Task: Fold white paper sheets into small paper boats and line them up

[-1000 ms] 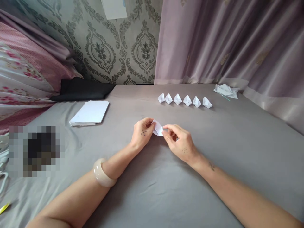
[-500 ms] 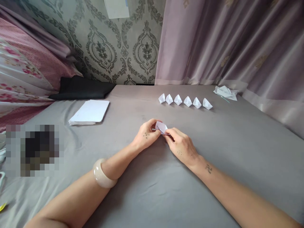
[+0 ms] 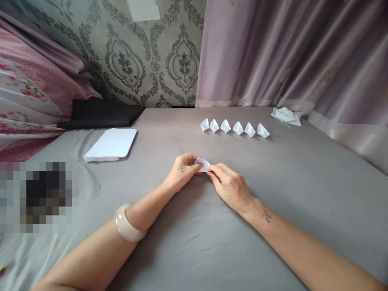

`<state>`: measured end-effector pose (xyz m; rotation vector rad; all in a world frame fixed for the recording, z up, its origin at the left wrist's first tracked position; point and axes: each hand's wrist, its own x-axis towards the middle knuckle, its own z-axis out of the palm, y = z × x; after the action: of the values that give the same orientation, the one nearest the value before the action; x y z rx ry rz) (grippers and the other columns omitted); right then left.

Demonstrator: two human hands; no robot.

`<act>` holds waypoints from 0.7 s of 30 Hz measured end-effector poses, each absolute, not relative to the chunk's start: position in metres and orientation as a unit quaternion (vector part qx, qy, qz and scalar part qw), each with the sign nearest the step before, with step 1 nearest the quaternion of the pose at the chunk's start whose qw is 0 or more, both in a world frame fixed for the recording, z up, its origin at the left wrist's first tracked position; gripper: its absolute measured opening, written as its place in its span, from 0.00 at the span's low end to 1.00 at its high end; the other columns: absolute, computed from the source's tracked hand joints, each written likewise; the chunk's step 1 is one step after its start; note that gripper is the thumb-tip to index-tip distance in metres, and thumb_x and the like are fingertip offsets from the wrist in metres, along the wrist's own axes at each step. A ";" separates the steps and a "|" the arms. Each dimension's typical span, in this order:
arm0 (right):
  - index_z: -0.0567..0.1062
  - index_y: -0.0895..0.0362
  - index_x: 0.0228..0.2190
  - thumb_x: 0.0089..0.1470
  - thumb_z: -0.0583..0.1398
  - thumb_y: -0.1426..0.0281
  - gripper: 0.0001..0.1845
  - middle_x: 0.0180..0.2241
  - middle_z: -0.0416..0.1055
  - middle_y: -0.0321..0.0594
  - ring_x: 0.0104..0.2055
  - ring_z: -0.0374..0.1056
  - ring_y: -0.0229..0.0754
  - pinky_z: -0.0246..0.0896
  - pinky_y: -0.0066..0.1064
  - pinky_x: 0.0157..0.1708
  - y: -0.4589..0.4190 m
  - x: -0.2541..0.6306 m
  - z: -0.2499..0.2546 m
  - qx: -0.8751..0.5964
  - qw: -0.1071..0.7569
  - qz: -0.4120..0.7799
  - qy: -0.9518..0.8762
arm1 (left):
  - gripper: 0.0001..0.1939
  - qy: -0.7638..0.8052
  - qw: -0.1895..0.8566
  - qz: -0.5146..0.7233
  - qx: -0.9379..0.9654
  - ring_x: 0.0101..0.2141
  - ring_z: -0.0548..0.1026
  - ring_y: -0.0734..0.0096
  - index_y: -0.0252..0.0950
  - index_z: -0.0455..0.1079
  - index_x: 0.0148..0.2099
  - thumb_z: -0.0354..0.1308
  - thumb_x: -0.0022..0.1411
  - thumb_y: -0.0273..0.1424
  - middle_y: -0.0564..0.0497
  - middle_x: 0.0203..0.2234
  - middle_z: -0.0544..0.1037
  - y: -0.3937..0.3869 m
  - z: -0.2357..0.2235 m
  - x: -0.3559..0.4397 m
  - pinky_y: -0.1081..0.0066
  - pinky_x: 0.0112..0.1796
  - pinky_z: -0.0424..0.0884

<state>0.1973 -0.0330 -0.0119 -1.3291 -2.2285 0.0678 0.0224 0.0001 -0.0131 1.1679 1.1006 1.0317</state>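
Observation:
A small piece of folded white paper (image 3: 203,165) is held between both hands above the grey cloth, near the middle of the view. My left hand (image 3: 185,170) grips its left side, thumb on the near face and fingers behind. With thumb and fingertips pinched, my right hand (image 3: 228,182) holds the paper's right corner. Part of the paper is hidden by the fingers. Beyond the hands, several folded white paper boats (image 3: 225,127) stand in a row.
A stack of white paper sheets (image 3: 111,144) lies at the left on the grey cloth (image 3: 169,250). Behind it is a folded black cloth (image 3: 100,114). Crumpled or folded white papers (image 3: 286,115) lie at the back right by the curtain (image 3: 254,52). A blurred patch covers something at far left.
The folded paper has tilted flatter between my hands, and my left thumb now reaches over its near face. The whole view has shifted slightly.

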 end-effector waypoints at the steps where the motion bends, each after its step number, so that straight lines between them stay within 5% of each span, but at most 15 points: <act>1: 0.75 0.52 0.40 0.63 0.50 0.68 0.13 0.33 0.73 0.39 0.32 0.69 0.38 0.57 0.29 0.29 -0.033 0.197 -0.012 -0.494 0.272 0.028 -0.825 | 0.10 0.472 0.583 0.444 0.491 0.35 0.76 0.69 0.32 0.73 0.39 0.62 0.54 0.31 0.48 0.32 0.79 0.001 -0.014 0.022 0.69 0.38 0.73; 14: 0.75 0.53 0.37 0.63 0.51 0.70 0.12 0.34 0.73 0.40 0.32 0.70 0.39 0.62 0.28 0.34 -0.032 0.184 -0.005 -0.462 0.280 0.062 -0.839 | 0.07 0.491 0.607 0.444 0.440 0.26 0.74 0.76 0.30 0.71 0.33 0.56 0.50 0.19 0.51 0.25 0.76 0.006 -0.009 0.024 0.76 0.31 0.71; 21: 0.76 0.53 0.37 0.61 0.52 0.72 0.12 0.34 0.73 0.40 0.33 0.69 0.39 0.61 0.29 0.35 -0.015 0.165 0.011 -0.432 0.260 0.107 -0.857 | 0.03 0.564 0.537 0.441 0.446 0.16 0.69 0.78 0.32 0.70 0.31 0.58 0.50 0.24 0.53 0.18 0.73 0.023 -0.011 0.009 0.77 0.20 0.66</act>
<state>0.1652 -0.0146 0.0110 -1.1714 -2.3217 0.2897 0.0088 0.0231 -0.0111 1.0602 1.3428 1.0488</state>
